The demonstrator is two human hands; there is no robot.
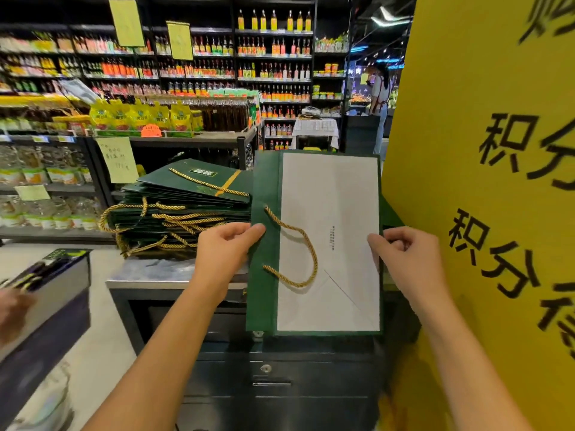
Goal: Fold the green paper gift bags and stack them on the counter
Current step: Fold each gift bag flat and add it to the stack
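Observation:
I hold a green paper gift bag (264, 284) upright in front of me, its white inner side (329, 213) facing me and a gold rope handle (298, 253) looping across it. My left hand (224, 247) pinches the bag's left green edge. My right hand (404, 259) grips its right edge with curled fingers. To the left, a stack of flat green bags (186, 203) with gold rope handles lies on the counter (149, 275).
A large yellow sign with black characters (485, 181) stands close on my right. Dark drawers (280, 377) sit below the counter. A metal-topped unit (56, 284) and a blurred hand are at the left. Shop shelves fill the background, with a person far back.

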